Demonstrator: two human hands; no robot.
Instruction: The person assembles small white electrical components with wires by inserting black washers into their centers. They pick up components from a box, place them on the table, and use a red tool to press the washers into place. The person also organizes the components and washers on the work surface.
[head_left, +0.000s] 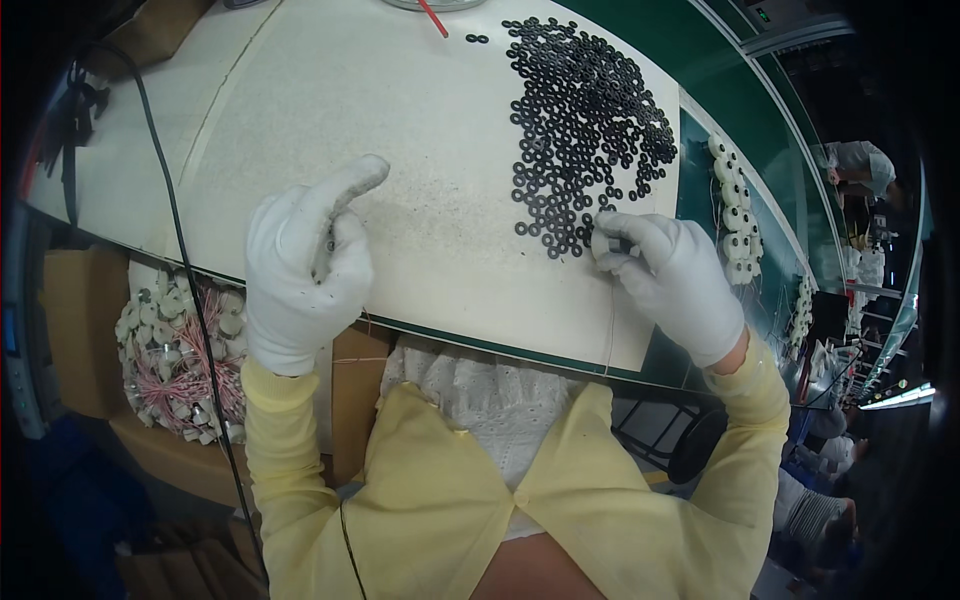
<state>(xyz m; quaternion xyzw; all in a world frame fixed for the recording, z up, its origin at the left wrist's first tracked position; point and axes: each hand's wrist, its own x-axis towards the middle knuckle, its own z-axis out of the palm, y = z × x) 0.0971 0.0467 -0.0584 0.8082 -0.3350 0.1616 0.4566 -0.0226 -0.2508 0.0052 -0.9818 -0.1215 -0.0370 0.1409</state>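
Observation:
A large patch of small black rings (575, 120) is spread over the right part of the white tabletop (440, 130). My right hand (670, 280), in a white glove, is at the near edge of the rings. Its thumb and fingertips are pinched together, and what lies between them is too small to make out. My left hand (305, 270), also gloved, is over the left part of the table. One finger points out while the others curl in around something mostly hidden, with a dark speck showing. A thin wire hangs below that hand by the table edge.
An open cardboard box (85, 330) at lower left holds white round parts with pink wires (185, 360). A black cable (170, 190) crosses the left side. White parts with black centres (735, 210) stand in rows at right. A red stick (433, 18) leans from a dish at the top.

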